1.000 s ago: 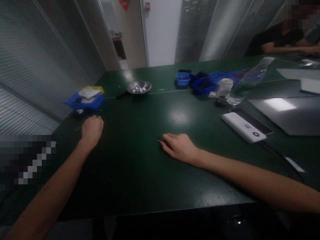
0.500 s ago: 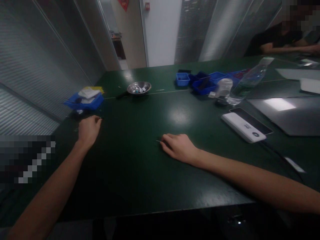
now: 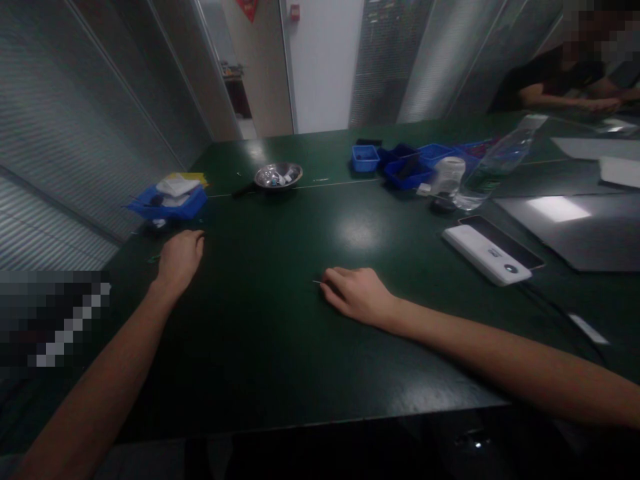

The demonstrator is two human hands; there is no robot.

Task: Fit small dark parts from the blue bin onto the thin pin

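Dark green counter (image 3: 280, 347) in a dim office with blinds all round. Your right hand (image 3: 357, 293) lies knuckles-up near the middle of it, fingers curled shut on a thin pin (image 3: 316, 281). The tip pokes out to the left, and I'd guess it's pressed down so it can't roll. Your left hand (image 3: 180, 257) sits by the left edge, loosely curled; can't tell if that grip holds anything. It's just short of the blue bin (image 3: 170, 205) of papers, which is parked within easy reach. A steel bowl (image 3: 279, 175) sits further back.
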